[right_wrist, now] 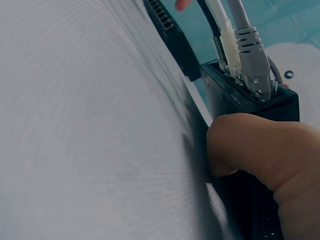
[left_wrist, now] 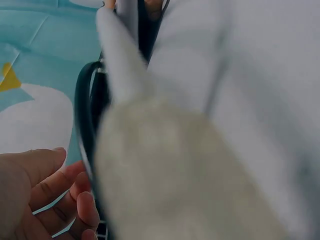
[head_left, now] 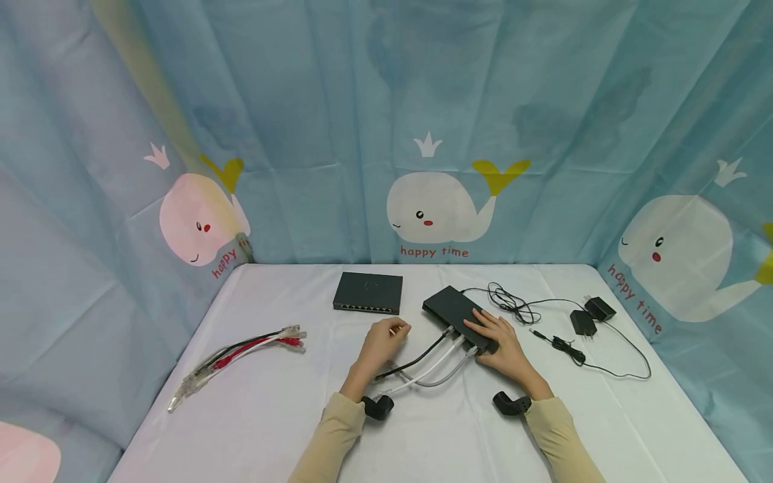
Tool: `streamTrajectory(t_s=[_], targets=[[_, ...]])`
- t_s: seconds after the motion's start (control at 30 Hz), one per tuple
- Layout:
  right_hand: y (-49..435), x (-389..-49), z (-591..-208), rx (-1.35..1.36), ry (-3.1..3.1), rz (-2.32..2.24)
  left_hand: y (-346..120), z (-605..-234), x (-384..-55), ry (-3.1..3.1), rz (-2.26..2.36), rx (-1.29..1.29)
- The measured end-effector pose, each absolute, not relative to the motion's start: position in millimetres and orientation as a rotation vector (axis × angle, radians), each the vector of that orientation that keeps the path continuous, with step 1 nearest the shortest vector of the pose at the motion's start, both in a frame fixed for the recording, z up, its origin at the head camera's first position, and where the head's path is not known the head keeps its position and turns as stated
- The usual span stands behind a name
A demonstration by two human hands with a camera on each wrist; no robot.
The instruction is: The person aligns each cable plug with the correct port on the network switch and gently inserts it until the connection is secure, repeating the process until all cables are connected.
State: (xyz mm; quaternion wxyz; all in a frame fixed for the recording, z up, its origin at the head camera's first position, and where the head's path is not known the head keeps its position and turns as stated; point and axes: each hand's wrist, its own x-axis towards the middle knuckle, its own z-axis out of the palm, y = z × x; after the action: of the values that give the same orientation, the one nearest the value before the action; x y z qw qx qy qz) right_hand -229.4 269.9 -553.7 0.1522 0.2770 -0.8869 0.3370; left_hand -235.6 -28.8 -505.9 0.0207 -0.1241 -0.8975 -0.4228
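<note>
A black network switch (head_left: 451, 308) lies at an angle on the table, right of centre. My right hand (head_left: 502, 345) grips its near right end, fingers spread on the top and thumb at the edge; the right wrist view shows the thumb (right_wrist: 240, 145) close up. Plugged into its front ports are a black cable (head_left: 423, 355), a white cable (head_left: 431, 366) and a grey cable (right_wrist: 252, 50). Their loose ends run left towards my left wrist. My left hand (head_left: 380, 343) hovers left of the switch, fingers loosely curled around nothing. In the left wrist view, those fingers (left_wrist: 55, 192) are near a dark cable.
A second black switch (head_left: 368, 292) sits at the back, its row of ports facing me. Several short cables (head_left: 241, 355) lie bundled at the left. Two power adapters (head_left: 584, 323) with coiled black cords (head_left: 513, 302) lie at the right. A whale-print curtain (head_left: 338, 168) surrounds the table.
</note>
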Motion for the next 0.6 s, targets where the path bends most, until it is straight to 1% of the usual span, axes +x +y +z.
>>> streamTrajectory(t_s=[0.6], targets=[[270, -228, -555, 0.773, -2.566, 0.955, -82, -502, -232, -2.718, -1.274, -0.269]])
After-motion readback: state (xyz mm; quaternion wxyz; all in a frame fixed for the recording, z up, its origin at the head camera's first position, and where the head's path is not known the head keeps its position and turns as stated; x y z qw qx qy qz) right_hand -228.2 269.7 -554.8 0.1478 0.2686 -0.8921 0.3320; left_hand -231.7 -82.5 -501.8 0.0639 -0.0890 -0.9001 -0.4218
